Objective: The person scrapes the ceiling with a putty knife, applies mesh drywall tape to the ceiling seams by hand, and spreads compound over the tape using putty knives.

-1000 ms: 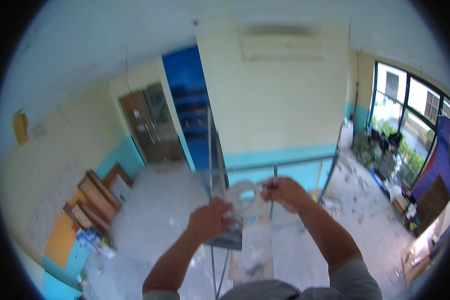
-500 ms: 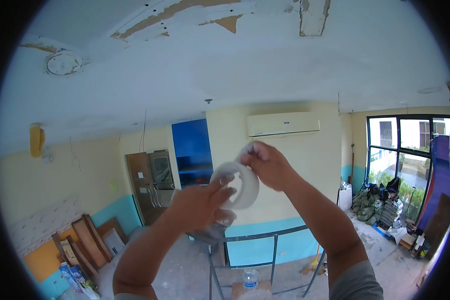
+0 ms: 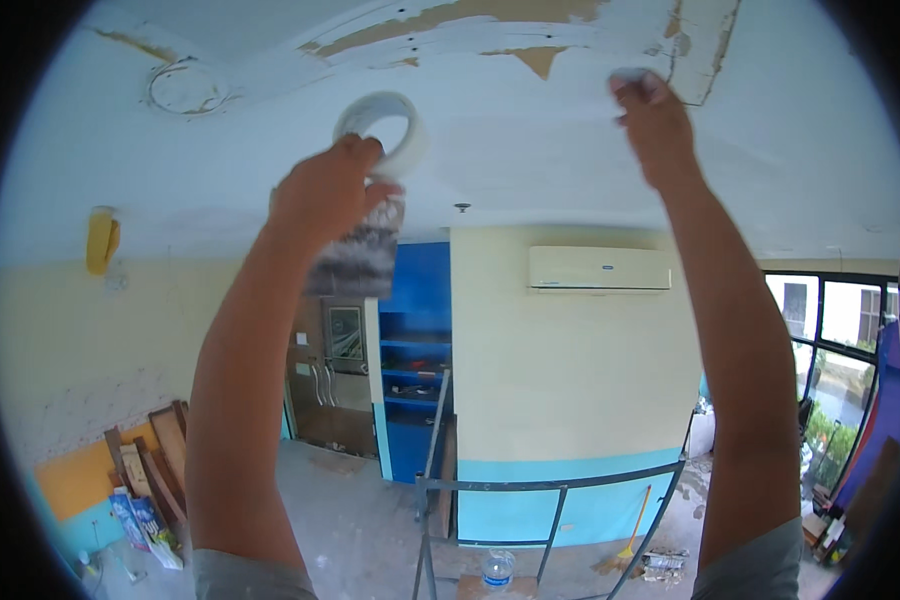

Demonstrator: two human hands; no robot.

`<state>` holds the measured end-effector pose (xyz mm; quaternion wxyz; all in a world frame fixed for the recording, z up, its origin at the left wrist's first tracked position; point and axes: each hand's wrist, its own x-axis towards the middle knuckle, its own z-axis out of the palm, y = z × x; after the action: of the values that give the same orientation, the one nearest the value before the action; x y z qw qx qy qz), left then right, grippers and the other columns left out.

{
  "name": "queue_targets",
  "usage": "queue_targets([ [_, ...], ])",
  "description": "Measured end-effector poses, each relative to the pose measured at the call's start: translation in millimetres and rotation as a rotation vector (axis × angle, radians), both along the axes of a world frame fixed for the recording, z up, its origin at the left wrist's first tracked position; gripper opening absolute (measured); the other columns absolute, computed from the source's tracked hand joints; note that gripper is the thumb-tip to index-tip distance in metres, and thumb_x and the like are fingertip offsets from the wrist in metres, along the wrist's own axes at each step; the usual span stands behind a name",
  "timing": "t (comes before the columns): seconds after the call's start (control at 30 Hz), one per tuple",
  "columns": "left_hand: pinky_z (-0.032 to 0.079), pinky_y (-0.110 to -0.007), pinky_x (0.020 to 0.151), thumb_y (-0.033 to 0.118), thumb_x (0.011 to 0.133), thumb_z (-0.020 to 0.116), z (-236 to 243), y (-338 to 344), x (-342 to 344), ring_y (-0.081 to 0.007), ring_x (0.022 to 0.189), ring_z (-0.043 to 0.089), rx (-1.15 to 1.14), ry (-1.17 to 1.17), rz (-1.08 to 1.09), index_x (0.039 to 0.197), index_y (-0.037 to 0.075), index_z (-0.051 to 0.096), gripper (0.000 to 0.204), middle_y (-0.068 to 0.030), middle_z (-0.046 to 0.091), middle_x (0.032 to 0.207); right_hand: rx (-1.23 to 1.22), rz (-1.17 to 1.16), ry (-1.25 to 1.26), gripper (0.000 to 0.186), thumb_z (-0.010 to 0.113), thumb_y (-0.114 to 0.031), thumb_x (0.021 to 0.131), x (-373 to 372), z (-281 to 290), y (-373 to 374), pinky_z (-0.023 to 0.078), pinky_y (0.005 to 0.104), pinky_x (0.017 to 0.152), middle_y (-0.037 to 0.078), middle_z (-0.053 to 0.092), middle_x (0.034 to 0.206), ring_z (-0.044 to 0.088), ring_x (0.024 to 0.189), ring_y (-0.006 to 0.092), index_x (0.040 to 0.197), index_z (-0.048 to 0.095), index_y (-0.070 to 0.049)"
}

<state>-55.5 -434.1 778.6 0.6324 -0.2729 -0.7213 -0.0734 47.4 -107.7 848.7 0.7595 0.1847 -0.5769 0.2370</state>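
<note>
Down at the bottom edge a clear plastic water bottle (image 3: 497,570) with a blue cap stands behind the grey metal railing (image 3: 550,487); how full it is, you cannot tell from here.

Your left hand (image 3: 328,195) is raised toward the ceiling (image 3: 530,130) and closed on a roll of white tape (image 3: 382,128). The roll sits at the top of your grip, sticking up past your knuckles, its open centre facing you so the ceiling shows through the ring. Under the same hand a dark, greyish sheet (image 3: 355,258) hangs down against your wrist; whether it is paper or plastic is not clear.

Your right hand (image 3: 653,122) is well apart from the roll, further right and a little higher, fingertips pinched on something small and whitish against the ceiling, close to a patch where the paint has peeled to brown. It may be the tape's free end, but no strip between your two hands can be made out.

The roll looks pale and translucent-white, a wide ring with a thin wall.

Below, a cream air conditioner (image 3: 599,268) hangs on the yellow wall, and blue shelves (image 3: 410,360) stand left of it.
</note>
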Motion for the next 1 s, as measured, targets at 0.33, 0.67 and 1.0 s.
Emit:
queue_targets([
  [0.33,0.046,-0.042,0.090,0.043,0.084,0.064,53.9,-101.5,-36.9,-0.0405,0.104,0.059,0.266,0.032,-0.040,0.117,-0.002,0.055,0.057,-0.0278,0.061,0.110,-0.040,0.116,0.077,0.032,0.065,-0.030,0.088,45.5,55.9,-14.4,0.047,0.0264,0.075,0.000,0.057,0.084,0.051,0.077,0.0101,0.105,0.064,-0.003],
  [0.67,0.043,-0.040,0.095,0.036,0.084,0.066,78.6,-125.3,-62.4,-0.0381,0.111,0.056,0.153,0.016,-0.117,0.122,-0.003,0.053,0.056,-0.0249,0.060,0.116,-0.043,0.283,0.243,0.026,0.066,-0.024,0.086,45.0,84.7,38.1,0.040,0.0244,0.050,-0.003,0.052,0.064,0.047,0.058,0.0062,0.101,0.064,-0.003],
  [1.0,0.042,-0.041,0.095,0.032,0.087,0.060,82.8,-143.1,-99.7,-0.0394,0.111,0.056,0.299,-0.021,-0.077,0.125,-0.002,0.050,0.052,-0.0266,0.059,0.117,-0.239,0.224,0.285,0.027,0.065,-0.029,0.085,36.1,92.2,21.7,0.040,0.0253,0.056,-0.001,0.055,0.066,0.049,0.059,0.0088,0.098,0.063,-0.005],
])
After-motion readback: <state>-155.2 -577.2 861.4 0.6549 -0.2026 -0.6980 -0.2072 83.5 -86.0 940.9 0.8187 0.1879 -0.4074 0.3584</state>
